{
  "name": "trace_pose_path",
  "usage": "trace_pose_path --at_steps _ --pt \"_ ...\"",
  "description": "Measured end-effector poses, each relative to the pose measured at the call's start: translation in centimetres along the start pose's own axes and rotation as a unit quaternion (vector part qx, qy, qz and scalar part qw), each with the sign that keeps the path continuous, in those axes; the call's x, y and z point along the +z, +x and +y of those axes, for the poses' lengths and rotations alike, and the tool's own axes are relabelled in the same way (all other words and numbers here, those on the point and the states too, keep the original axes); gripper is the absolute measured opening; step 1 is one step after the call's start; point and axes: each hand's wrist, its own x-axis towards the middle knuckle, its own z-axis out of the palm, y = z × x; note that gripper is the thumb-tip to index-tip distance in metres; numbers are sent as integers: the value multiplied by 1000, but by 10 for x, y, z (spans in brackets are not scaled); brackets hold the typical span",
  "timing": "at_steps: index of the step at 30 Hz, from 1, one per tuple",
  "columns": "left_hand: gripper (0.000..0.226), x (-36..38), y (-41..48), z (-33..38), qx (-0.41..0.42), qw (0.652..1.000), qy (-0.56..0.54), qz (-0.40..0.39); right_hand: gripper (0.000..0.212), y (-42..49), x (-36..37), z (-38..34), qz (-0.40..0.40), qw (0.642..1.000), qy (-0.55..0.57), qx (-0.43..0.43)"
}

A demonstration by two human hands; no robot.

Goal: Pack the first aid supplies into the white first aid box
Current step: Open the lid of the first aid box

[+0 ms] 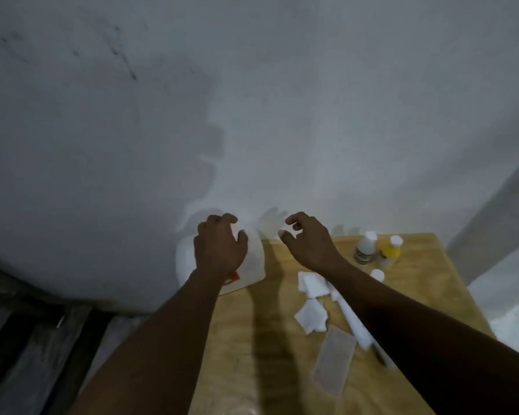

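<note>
The white first aid box (256, 263) with a red mark stands at the table's far left corner against the wall. My left hand (219, 250) grips its top, with the fingers curled over the back and the thumb on the front face. Just right of the box, my right hand (307, 242) hovers above the table with loosely curled, spread fingers and holds nothing. White gauze pads (312, 284) lie under my right forearm. A long white roll (354, 322) and a flat clear packet (334, 363) lie nearer to me.
A white bottle (366, 247), a yellow bottle (390, 248) and a small white-capped bottle (377, 275) stand at the far right of the wooden table (252, 339). A pale wall rises right behind it. Dark floor lies beyond the table's left edge.
</note>
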Motion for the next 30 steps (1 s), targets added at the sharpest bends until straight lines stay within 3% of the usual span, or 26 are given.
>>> trace_pose_path --at_steps 4,7,10,20,26,30 --pt "63 33 -11 -76 -68 996 51 0 58 4 61 18 -34 999 -1 -27" --pt "66 51 -20 -100 -30 995 86 30 62 2 95 29 -54 997 -3 -62" --pt "71 50 -37 -104 -24 990 127 51 64 -13 111 39 -15 995 -8 -94" --pt "84 25 -156 -106 28 981 189 45 62 -141 106 60 21 991 -17 -128" --pt "88 15 -177 -98 31 987 159 3 62 -158 84 56 -12 995 -44 -94" --pt "87 20 -182 -92 31 983 178 25 64 -156 85 60 1 997 -48 -65"
